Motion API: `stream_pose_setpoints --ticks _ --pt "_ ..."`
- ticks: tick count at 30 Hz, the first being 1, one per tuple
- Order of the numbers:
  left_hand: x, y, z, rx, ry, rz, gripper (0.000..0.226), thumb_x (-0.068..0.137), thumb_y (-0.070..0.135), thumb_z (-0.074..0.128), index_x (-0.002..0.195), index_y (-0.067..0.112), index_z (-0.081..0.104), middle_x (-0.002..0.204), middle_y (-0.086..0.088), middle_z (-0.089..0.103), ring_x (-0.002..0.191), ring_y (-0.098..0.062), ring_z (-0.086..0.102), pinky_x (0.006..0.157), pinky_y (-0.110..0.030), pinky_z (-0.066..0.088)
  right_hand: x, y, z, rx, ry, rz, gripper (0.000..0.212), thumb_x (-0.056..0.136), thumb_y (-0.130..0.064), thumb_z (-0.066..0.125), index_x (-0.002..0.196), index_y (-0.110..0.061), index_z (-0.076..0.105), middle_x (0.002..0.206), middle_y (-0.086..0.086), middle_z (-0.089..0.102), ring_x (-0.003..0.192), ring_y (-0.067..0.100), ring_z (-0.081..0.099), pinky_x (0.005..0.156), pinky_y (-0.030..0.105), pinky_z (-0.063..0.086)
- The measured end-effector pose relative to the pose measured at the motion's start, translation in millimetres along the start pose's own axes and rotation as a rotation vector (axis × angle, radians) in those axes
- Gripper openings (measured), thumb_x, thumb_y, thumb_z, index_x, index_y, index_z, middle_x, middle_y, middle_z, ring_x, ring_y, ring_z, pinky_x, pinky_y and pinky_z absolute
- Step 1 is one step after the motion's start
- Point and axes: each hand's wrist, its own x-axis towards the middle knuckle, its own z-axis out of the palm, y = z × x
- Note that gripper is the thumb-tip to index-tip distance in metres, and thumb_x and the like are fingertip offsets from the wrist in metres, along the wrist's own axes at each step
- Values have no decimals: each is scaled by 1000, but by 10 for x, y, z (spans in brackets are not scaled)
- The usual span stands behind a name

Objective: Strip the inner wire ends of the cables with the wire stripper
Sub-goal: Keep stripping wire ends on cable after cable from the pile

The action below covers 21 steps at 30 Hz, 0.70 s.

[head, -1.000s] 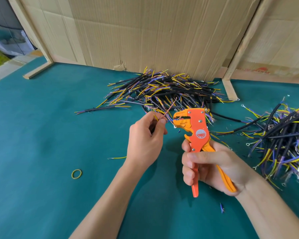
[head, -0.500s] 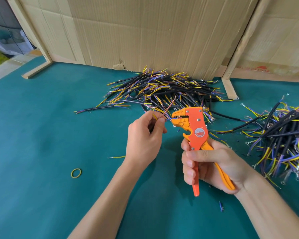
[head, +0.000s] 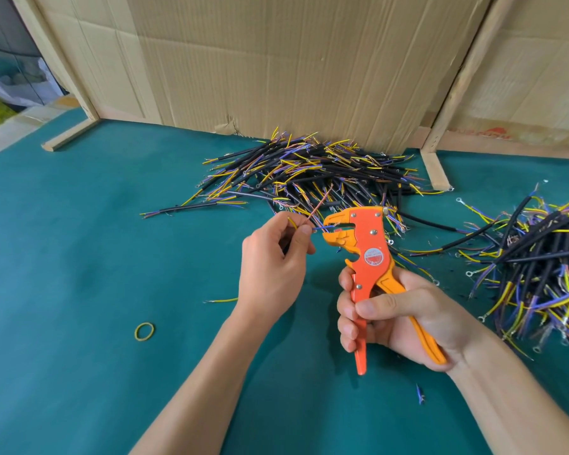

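— Since a second ago, the blue inner wire [head: 321, 227] has entered the orange wire stripper [head: 363, 244] mouth; left hand [head: 273, 257] fingers pinch the cable.
— Right hand [head: 391, 313] grips the handles. Squeezing with the wire askew could nick strands. Its round label [head: 374, 256] is unreadable

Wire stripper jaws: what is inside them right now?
A blue wire held by the left hand runs into the wire stripper. Its tip is covered by the jaws, so I cannot tell whether it is stripped.
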Motion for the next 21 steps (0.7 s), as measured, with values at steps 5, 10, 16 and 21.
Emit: stream_pose_setpoints --ticks 5,10,16,21 --pt "-4 4 4 4 -9 5 15 99 14 60 87 19 66 65 9 67 53 -6 51 51 -12 32 7 7 -4 -7 22 6 33 76 -3 81 102 -8 62 78 17 52 69 35 57 67 46 53" --pt "-8 7 1 9 -16 10 15 99 13 59 87 19 66 65 8 67 53 -5 50 51 -11 31 13 14 21 -3 15 13 27 83 -17 81 95 -9 58 75 14 50 63 30 54 61 43 50" --pt "-12 21 4 11 -24 13 16 99 13 59 87 22 66 66 9 67 53 -5 50 51 -12 31 11 7 77 15 88 5 47 73 -29 91 88 -10 51 67 13 46 52 27 47 51 38 46" --pt "-14 29 0 3 -36 26 17 99 13 59 87 22 65 67 9 68 52 -6 48 51 -13 31 16 8 110 12 140 3 31 82 -25 77 77 -9 51 63 11 44 47 24 43 47 36 43"
